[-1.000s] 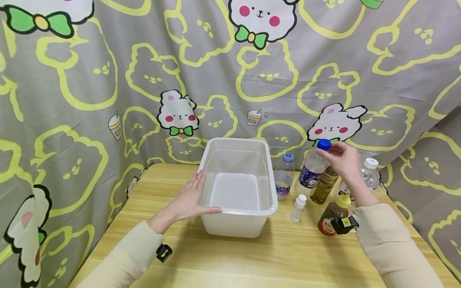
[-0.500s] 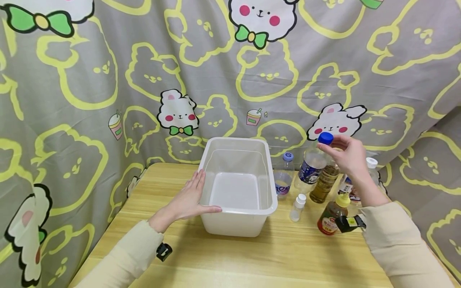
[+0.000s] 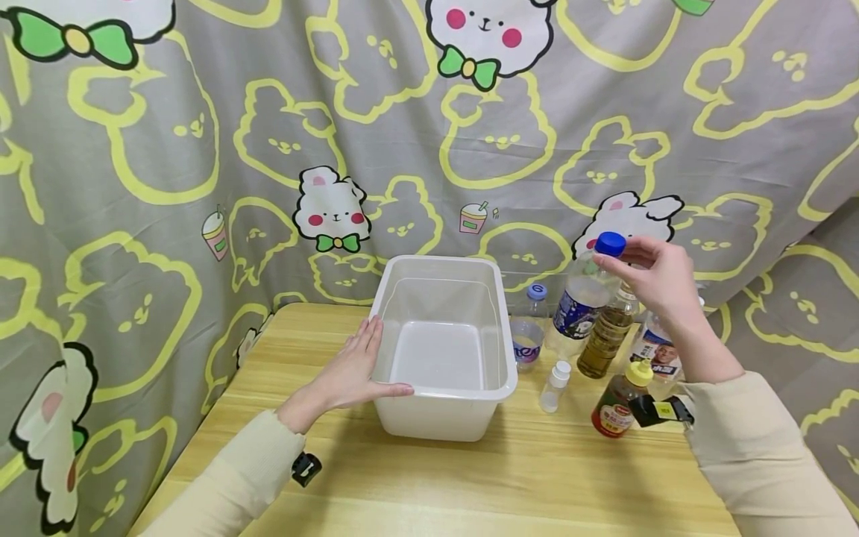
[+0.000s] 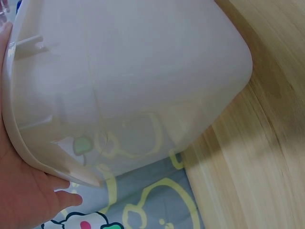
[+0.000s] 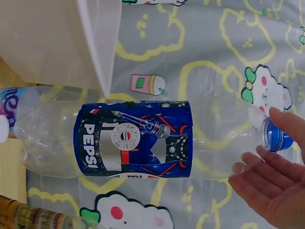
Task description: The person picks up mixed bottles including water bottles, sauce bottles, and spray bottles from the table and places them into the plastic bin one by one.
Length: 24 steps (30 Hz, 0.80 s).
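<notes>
My right hand [image 3: 661, 280] pinches a clear Pepsi bottle [image 5: 133, 140] by its neck just under the blue cap [image 3: 611, 244]. The bottle is upright, with a dark blue label [image 3: 575, 315], and seems raised off the table. My left hand [image 3: 349, 369] rests on the near left corner of a white plastic bin [image 3: 436, 418]. Its fingers lie straight along the bin's left side and the thumb lies on the front rim. In the left wrist view the bin's outer wall [image 4: 143, 62] fills much of the picture. Nothing lies inside the bin.
Right of the bin stand a small purple-capped bottle [image 3: 527, 339], a tiny white-capped bottle [image 3: 554, 388], a bottle of amber liquid [image 3: 604, 343], a yellow-capped squeeze bottle [image 3: 614, 410] and a labelled clear bottle [image 3: 654, 354]. A patterned curtain [image 3: 396, 134] hangs behind the wooden table [image 3: 403, 485].
My right hand has moved up and slightly right, lifting the Pepsi bottle by its neck. My left hand and the bin have stayed in place.
</notes>
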Motion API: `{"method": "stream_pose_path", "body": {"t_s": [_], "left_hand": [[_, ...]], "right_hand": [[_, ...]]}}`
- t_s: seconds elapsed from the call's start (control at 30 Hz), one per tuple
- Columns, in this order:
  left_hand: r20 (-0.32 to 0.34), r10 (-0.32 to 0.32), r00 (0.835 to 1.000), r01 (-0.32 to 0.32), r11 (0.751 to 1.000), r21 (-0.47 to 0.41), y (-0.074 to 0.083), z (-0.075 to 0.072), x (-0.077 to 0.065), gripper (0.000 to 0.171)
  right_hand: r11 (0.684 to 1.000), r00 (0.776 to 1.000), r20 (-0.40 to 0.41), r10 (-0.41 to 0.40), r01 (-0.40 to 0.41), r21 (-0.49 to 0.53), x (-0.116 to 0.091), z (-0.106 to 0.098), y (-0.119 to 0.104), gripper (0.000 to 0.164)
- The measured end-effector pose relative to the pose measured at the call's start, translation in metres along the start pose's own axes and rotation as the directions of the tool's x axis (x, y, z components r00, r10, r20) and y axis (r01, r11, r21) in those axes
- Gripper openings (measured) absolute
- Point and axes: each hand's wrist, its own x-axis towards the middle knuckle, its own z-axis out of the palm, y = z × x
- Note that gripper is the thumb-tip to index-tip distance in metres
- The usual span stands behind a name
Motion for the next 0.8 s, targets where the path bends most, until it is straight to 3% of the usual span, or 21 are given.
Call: {"method": "stream_pose_path", "body": {"t_s": [0.3,0.63,0.8], "left_hand": [[0.004,0.001,1.0,-0.001,1.0,-0.002,0.0,0.0,0.0,0.118],[0.006,-0.002,1.0,0.002,1.0,0.004,0.0,-0.001,0.001,0.119],[0.009,-0.006,1.0,0.006,1.0,-0.001,0.0,-0.001,0.0,0.119]], "right_hand": [[0.998,0.998,-0.018,-0.057,0.058,0.033,0.003,-0.006,-0.018,0.045],[0.998,0.998,-0.005,-0.064,0.064,0.009,0.006,-0.008,-0.041,0.052],[0.994,0.995,-0.007,-0.099,0.099,0.053,0.009,-0.007,-0.049,0.046]]}}
